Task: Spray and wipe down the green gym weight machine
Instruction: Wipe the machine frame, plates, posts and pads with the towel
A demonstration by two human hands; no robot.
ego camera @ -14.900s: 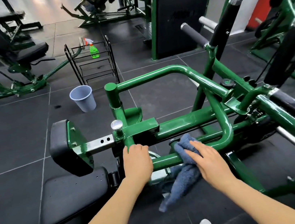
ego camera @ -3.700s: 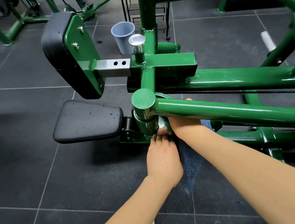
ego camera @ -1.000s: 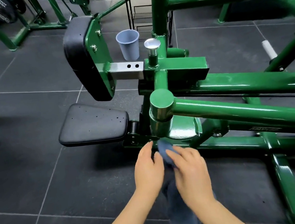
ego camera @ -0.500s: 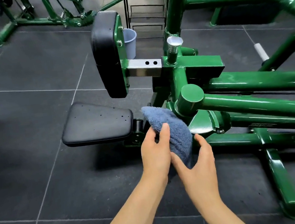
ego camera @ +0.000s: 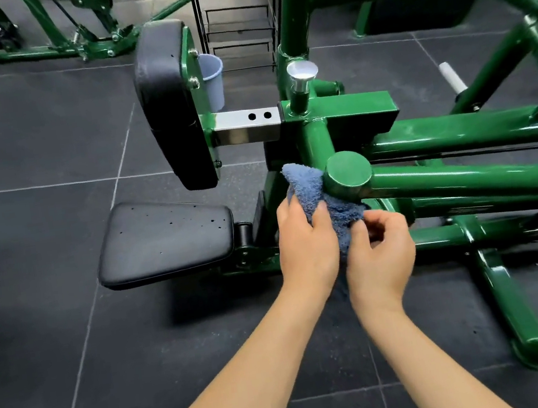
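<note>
Both hands' fingers (ego camera: pixel 318 217) grip the blue cloth (ego camera: pixel 320 196), seemingly upright against the machine's (ego camera: pixel 464 176) rightward-running tube.

Two bare, sleeveless forearms

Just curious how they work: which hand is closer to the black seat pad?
Left. The left hand grips the blue cloth just right of the black seat pad; the right hand pinches the cloth farther right, beyond the left.
</note>
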